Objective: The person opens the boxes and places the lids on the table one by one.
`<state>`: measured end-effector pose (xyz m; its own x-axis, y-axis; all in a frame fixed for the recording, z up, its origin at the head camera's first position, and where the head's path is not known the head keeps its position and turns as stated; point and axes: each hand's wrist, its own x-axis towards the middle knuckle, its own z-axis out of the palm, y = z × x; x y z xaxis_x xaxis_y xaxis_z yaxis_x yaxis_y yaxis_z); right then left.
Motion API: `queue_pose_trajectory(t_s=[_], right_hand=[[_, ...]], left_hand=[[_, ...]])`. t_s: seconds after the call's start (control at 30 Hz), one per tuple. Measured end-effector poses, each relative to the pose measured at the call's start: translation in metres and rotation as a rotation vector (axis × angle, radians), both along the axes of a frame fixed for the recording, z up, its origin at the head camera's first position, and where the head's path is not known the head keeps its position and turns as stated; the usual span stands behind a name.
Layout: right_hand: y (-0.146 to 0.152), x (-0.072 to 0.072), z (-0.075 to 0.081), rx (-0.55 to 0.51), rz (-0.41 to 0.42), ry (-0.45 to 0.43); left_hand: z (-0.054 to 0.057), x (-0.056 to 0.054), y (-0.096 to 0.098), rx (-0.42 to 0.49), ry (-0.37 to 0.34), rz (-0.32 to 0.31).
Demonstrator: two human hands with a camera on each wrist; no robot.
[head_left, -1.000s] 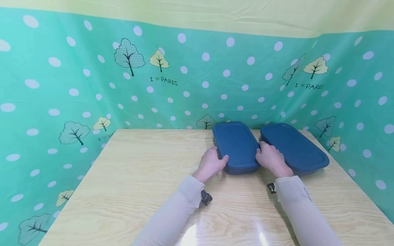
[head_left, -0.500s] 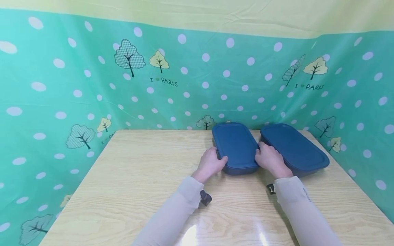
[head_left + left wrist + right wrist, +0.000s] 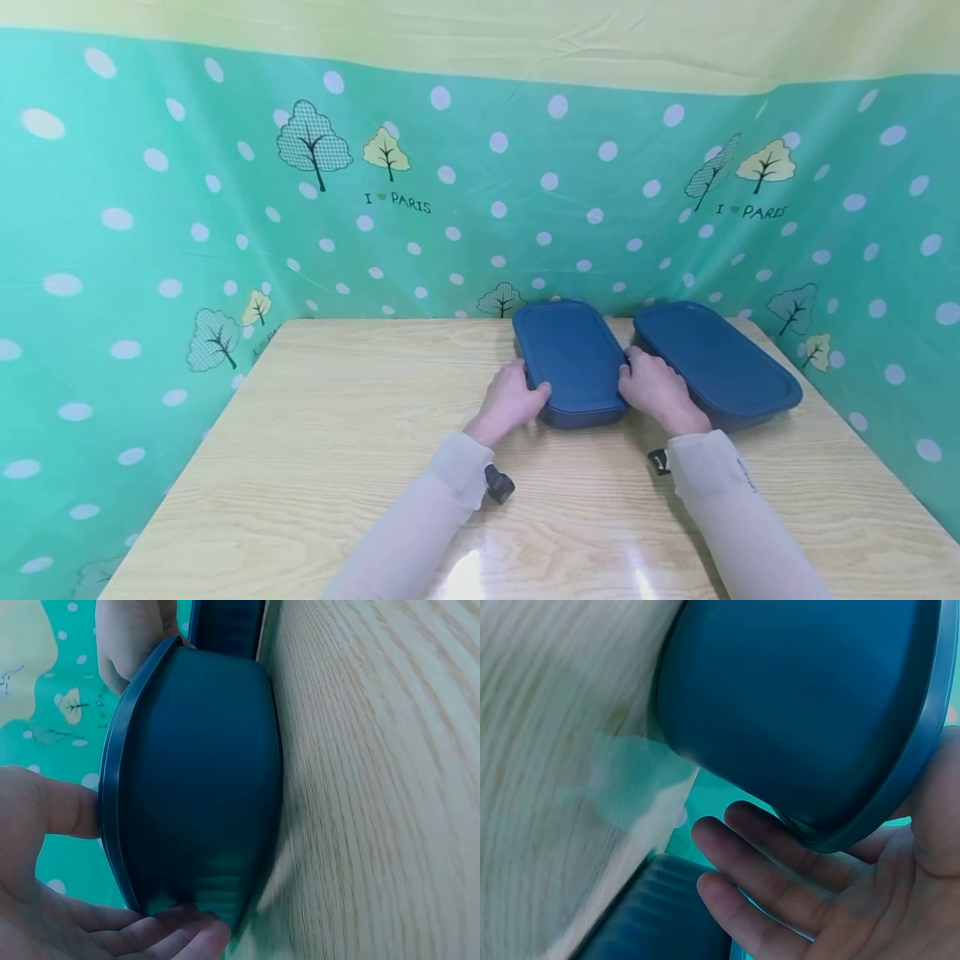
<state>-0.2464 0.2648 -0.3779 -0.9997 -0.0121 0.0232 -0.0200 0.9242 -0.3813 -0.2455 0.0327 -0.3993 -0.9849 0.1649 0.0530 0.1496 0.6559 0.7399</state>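
Observation:
A dark blue lidded box (image 3: 572, 354) stands on the wooden table, its lid on. My left hand (image 3: 510, 400) holds its left side near the front corner; in the left wrist view the thumb (image 3: 71, 810) presses the lid's rim and the fingers (image 3: 169, 934) lie along the side wall. On the opposite side my right hand (image 3: 654, 385) grips the rim; the right wrist view shows its fingers (image 3: 780, 877) below the rim, partly spread. A second, larger blue lidded box (image 3: 716, 358) sits just right of my right hand, untouched as far as I can see.
The light wooden table (image 3: 352, 433) spreads out to the left and front of the boxes. A green dotted cloth (image 3: 420, 208) hangs behind and along both sides, close to the table's back edge and the boxes. Dark straps (image 3: 498, 485) show at both wrists.
The held box and both hands have shifted very slightly left, so the gap to the larger box is a little wider. The grip looks the same.

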Motion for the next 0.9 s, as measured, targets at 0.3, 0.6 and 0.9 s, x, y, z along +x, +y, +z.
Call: queue_pose_trajectory(t_s=[0.3, 0.6, 0.9], right_hand=[[-0.002, 0.0, -0.001, -0.014, 0.014, -0.009], [-0.002, 0.001, 0.001, -0.045, 0.028, -0.006], [-0.007, 0.0, 0.002, -0.056, 0.036, -0.023]], left_hand=[[0.001, 0.0, -0.005, 0.028, -0.016, 0.007], [0.002, -0.001, -0.008, 0.036, -0.022, 0.016], [0.004, 0.0, -0.015, 0.054, -0.045, 0.021]])
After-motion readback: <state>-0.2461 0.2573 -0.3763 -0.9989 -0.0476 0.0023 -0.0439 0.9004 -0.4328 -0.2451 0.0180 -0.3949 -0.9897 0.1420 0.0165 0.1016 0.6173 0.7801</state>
